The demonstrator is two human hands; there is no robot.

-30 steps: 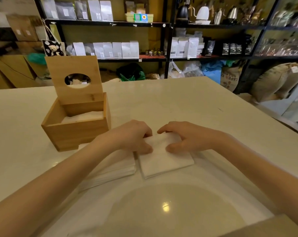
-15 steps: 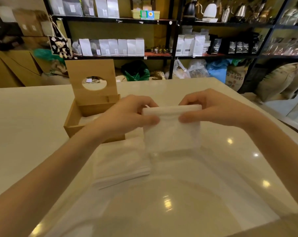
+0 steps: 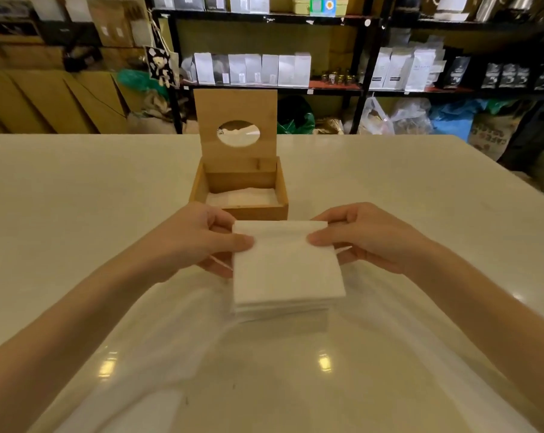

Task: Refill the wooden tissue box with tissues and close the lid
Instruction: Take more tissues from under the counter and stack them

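A square wooden tissue box (image 3: 252, 213) stands on the table straight ahead, its hinged lid (image 3: 236, 104) upright with an oval hole in it. A thin layer of white tissues (image 3: 242, 197) lies inside the box. A stack of folded white tissues (image 3: 284, 267) is held in the air just in front of the box. My left hand (image 3: 198, 242) pinches its left edge and my right hand (image 3: 370, 237) pinches its right edge, thumbs on top.
The cream table (image 3: 77, 198) is glossy, with light reflections near me. Its far edge runs behind the box; black shelves (image 3: 264, 89) with white bags, cardboard (image 3: 45, 101) and sacks stand beyond. The second tissue stack seen earlier is out of sight.
Both hands lifted the tissue stack off the table and brought it up in front of the box. My view has turned so the box sits centred ahead.
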